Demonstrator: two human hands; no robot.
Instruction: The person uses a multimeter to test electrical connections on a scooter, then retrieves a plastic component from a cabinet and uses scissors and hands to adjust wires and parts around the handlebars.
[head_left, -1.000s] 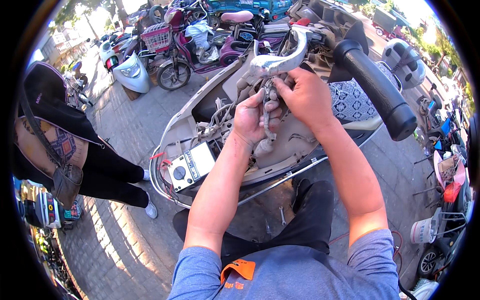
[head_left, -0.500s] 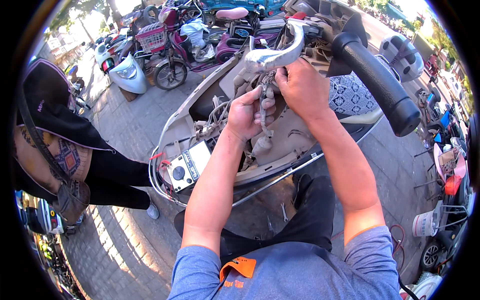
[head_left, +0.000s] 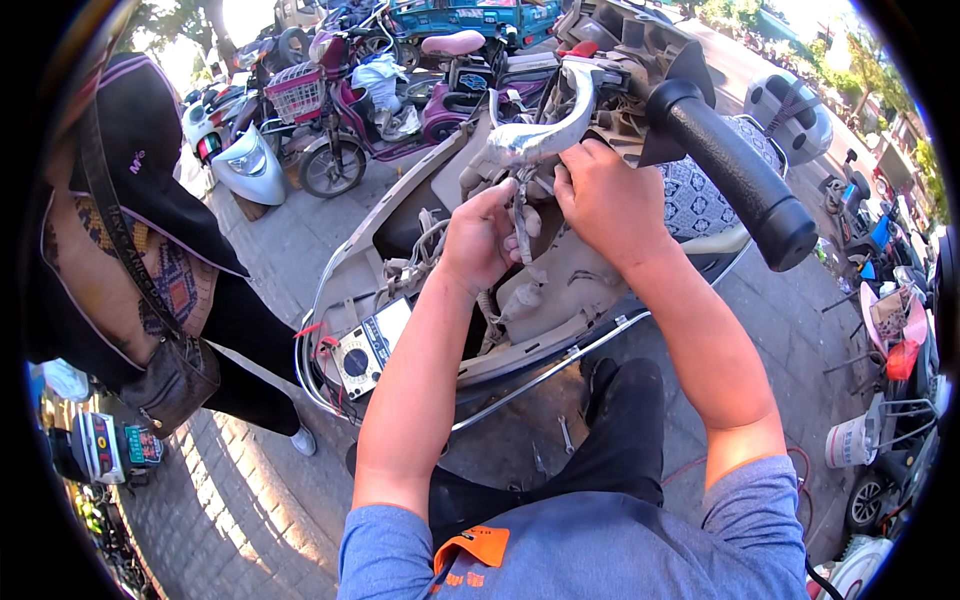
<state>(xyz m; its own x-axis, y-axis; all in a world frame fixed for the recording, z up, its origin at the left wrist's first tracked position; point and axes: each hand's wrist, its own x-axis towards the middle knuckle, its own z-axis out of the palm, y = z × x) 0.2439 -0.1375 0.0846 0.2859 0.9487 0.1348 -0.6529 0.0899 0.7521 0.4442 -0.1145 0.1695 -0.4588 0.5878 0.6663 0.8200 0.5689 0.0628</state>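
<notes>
My left hand (head_left: 478, 243) is closed around a dusty wiring bundle (head_left: 521, 222) that hangs over the opened body of a scooter (head_left: 575, 262). My right hand (head_left: 614, 203) is beside it, fingers bent in and pressed together just under a curved silver frame piece (head_left: 540, 136); what its fingertips pinch is hidden behind the hand. Below the left hand dangles a dusty rubber boot (head_left: 520, 301) or connector cover. To the right of the silver piece, a black handlebar grip (head_left: 735, 165) slants down toward me.
An analog multimeter (head_left: 356, 362) with red leads rests at the scooter's left end. A person (head_left: 130, 230) with a bag stands close on the left. A wrench (head_left: 567, 434) lies on the pavement below. Parked scooters (head_left: 410, 105) line the back; a white bucket (head_left: 850, 444) stands at right.
The person on the left has come further into view. My right hand has shifted and its fingers are drawn in more; my left hand keeps its hold on the wiring bundle.
</notes>
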